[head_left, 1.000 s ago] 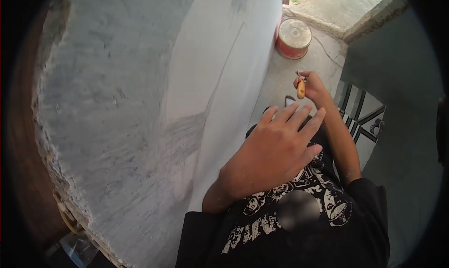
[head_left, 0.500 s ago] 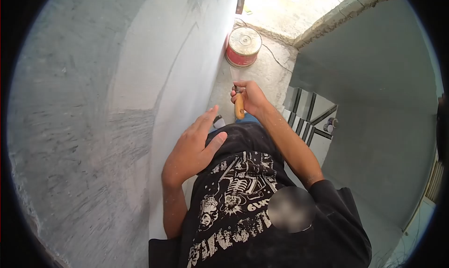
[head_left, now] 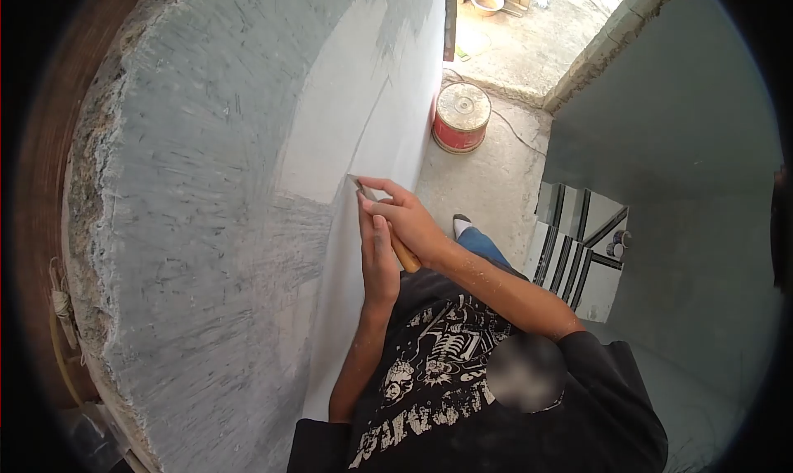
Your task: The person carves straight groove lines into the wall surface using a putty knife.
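A scraper with a wooden handle is gripped in my right hand, its metal blade pointing up and left beside the wall. My left hand is held upright against my right hand, its fingers extended and close to the blade. Both hands are just in front of the grey plastered wall, which has a smoother pale patch. Whether the blade touches the wall or my left fingers cannot be made out.
A red bucket with a whitish lid stands on the concrete floor near the doorway. Beyond the threshold sits a small bowl. Black-and-white striped tiles and a grey wall are on the right.
My right hand has brought the scraper left, toward the wall and my left hand. The hands, apart before, are now together. The view has shifted, showing the wall's broken left edge again.
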Demonstrator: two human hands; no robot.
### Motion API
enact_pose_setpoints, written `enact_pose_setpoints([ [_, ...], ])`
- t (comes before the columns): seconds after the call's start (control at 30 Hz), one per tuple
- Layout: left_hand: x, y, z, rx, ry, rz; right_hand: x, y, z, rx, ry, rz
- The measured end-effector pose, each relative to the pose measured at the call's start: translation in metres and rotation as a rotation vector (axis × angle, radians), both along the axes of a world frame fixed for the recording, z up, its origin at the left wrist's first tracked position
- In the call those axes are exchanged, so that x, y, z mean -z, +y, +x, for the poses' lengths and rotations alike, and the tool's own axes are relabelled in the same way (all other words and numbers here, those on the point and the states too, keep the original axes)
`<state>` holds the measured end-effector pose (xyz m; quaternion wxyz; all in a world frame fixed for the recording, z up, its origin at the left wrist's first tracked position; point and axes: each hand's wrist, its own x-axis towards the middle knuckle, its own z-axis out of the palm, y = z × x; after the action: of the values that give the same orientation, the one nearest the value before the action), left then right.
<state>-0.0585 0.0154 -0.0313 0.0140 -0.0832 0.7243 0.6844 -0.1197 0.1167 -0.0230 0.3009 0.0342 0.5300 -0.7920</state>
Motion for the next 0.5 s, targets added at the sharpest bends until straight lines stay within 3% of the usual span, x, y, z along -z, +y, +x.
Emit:
enact_pose_setpoints([
  [0.03, 0.002, 0.005, -0.004, -0.022, 0.142, -0.104, -0.002, -0.003, 0.001, -0.033, 0.046, 0.042],
  [0.13, -0.024, 0.002, 0.0, -0.092, -0.037, 0.104, -0.014, -0.009, 0.01, -0.123, 0.166, 0.151],
  [0.2, -0.022, -0.005, 0.0, -0.065, -0.02, 0.041, -0.03, 0.0, 0.016, -0.226, -0.013, 0.12],
  [0.5, -0.024, 0.01, 0.001, -0.204, -0.005, 0.205, -0.033, -0.01, 0.024, -0.049, 0.081, 0.146],
])
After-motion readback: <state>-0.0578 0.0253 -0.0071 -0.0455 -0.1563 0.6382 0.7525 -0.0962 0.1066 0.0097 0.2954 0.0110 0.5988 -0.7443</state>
